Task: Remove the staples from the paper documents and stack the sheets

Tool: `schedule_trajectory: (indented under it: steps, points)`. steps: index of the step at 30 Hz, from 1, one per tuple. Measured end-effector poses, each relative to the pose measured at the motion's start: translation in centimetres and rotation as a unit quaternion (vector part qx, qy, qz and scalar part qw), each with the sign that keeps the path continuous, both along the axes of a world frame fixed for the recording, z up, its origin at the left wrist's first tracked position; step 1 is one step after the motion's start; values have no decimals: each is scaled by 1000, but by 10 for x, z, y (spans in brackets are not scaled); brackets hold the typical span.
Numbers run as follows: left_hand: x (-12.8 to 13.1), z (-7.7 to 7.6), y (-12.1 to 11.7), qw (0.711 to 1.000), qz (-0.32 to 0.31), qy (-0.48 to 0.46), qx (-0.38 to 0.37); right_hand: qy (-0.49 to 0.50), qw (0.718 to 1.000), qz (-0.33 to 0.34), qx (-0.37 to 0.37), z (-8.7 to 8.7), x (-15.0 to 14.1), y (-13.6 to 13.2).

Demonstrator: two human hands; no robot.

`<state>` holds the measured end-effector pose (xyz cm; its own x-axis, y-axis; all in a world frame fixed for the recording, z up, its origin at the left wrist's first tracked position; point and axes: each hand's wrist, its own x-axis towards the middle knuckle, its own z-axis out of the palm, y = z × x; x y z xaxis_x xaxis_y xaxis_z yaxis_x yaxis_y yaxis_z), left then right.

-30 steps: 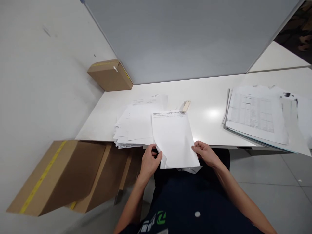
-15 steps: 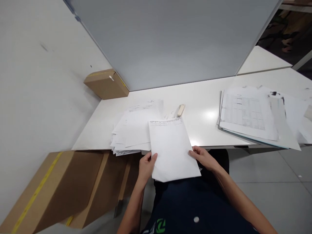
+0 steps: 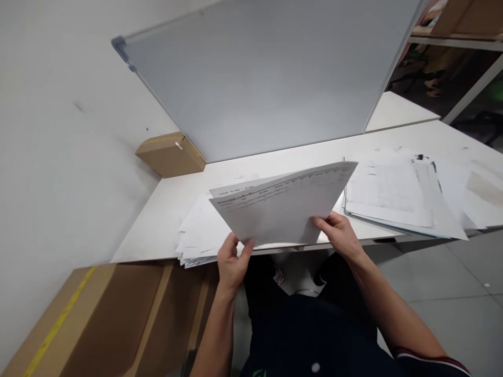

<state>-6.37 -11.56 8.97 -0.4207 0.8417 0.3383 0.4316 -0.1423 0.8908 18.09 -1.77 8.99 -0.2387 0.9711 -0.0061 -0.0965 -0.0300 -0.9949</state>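
Note:
Both my hands hold a thin sheaf of white printed sheets (image 3: 281,207) lifted above the front edge of the white table (image 3: 275,159). My left hand (image 3: 231,262) pinches its lower left corner and my right hand (image 3: 338,233) grips its lower right edge. The sheaf is tilted, with a line of print along its top edge. Under it, at the left, lies a loose pile of white papers (image 3: 196,235) that hangs over the table's front edge. More white paper (image 3: 298,272) rests on my lap.
A second spread of printed sheets (image 3: 396,196) covers the table's right part. A whiteboard (image 3: 267,78) leans at the back. A small cardboard box (image 3: 168,154) sits at the far left corner, and large cardboard boxes (image 3: 106,319) stand on the floor at my left.
The sheaf went from lying flat at the table's edge to being raised and tilted in both hands. The camera view tipped upward. The stapler-like object is now hidden behind the sheets.

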Motion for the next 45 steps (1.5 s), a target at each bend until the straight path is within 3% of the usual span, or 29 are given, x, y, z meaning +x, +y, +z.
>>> schedule_trajectory:
  steps: [3, 8, 15, 23, 28, 31, 36, 40, 42, 45]
  points:
    - [6, 12, 31, 995, 3, -76, 64, 7, 998, -22, 60, 11, 6, 16]
    - [10, 11, 58, 985, -43, -155, 67, -39, 997, -14, 59, -1, 13, 25]
    - [11, 10, 65, 989, -37, -127, 64, -55, 997, -13, 52, -14, 12, 28]
    - [11, 18, 65, 996, 45, -53, 62, -108, 992, -11, 63, -17, 9, 29]
    - [12, 19, 67, 989, 50, -91, 105, -112, 992, 29, 59, -19, 9, 28]
    - [9, 31, 67, 979, 29, -127, 158, -114, 989, 32, 86, -21, 9, 27]
    - [3, 64, 65, 971, -59, -125, 198, -137, 983, 24, 116, -23, 7, 24]
    - [3, 86, 63, 958, -33, -79, 274, -178, 970, 24, 164, 1, 15, 25]
    - [1, 88, 61, 954, 10, -60, 294, -222, 949, 12, 224, 28, 27, 27]
    - [-6, 78, 56, 963, 46, -34, 264, -308, 885, -3, 350, 76, 49, 27]
